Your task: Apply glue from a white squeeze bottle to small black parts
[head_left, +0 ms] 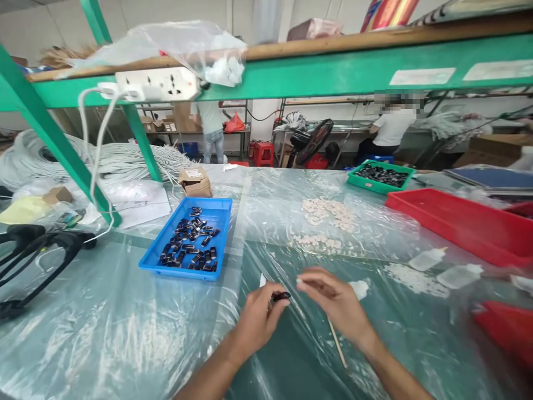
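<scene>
My left hand (260, 315) is closed on a small black oval part (281, 296), pinched between thumb and fingers above the plastic-covered table. Just to its right, my right hand (333, 300) is curled, with thumb and index fingertips together on a tiny white piece (298, 280), too small to make out well. A thin wooden stick (338, 345) shows below the right hand; whether it lies on the table or is tucked in the fingers I cannot tell. Behind that hand is a crumpled white scrap (358, 288).
A blue tray (149, 264) of black parts stands left. Small pale pieces (328, 214) lie spread ahead. On the right are two squeeze bottles (428, 259), a red tray (458, 222) and a green tray (368, 185) of black parts. A green shelf frame (291, 75) spans overhead.
</scene>
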`<state>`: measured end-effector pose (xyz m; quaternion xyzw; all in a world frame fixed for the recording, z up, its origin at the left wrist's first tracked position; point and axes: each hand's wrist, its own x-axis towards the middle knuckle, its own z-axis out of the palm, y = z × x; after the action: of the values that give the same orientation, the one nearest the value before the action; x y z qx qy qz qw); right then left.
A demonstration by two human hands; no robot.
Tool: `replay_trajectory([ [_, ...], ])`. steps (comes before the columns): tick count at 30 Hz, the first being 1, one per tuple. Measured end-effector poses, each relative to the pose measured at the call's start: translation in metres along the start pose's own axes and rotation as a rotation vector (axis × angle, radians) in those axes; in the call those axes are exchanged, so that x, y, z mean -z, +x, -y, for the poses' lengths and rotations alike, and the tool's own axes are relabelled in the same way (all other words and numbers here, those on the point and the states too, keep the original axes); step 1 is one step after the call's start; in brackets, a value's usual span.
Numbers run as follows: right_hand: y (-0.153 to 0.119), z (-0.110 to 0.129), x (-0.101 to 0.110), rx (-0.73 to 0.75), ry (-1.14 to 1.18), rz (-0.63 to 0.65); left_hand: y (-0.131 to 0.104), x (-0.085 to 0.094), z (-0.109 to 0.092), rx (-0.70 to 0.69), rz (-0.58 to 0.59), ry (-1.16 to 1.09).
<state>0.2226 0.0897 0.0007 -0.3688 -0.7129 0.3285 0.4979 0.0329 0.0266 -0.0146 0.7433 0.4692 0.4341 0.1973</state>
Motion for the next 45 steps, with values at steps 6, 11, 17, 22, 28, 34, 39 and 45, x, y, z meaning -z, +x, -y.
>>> replay_trajectory([
  [6,-0.056,0.02,0.008,-0.01,-0.002,-0.051,-0.004,-0.014,-0.009,-0.001,0.105,-0.116],
  [11,-0.065,0.024,0.013,0.019,-0.003,-0.053,-0.01,-0.02,-0.014,0.02,0.14,-0.144],
  [17,-0.061,0.031,0.022,0.09,0.035,0.032,-0.01,-0.018,-0.02,0.077,0.217,-0.208],
  [22,-0.061,0.033,0.023,0.103,0.045,0.047,-0.011,-0.022,-0.024,0.134,0.19,-0.363],
  [28,-0.06,0.046,0.031,0.119,0.009,0.119,-0.013,-0.027,-0.025,0.149,0.141,-0.522],
  [34,-0.057,0.053,0.04,0.039,0.062,0.206,-0.013,-0.025,-0.025,0.228,0.289,-0.615],
  [39,-0.061,0.055,0.031,0.041,0.057,0.16,-0.017,-0.029,-0.025,0.313,0.239,-0.765],
  [45,-0.057,0.067,0.036,0.09,0.026,0.201,-0.012,-0.024,-0.026,0.306,0.227,-0.712],
])
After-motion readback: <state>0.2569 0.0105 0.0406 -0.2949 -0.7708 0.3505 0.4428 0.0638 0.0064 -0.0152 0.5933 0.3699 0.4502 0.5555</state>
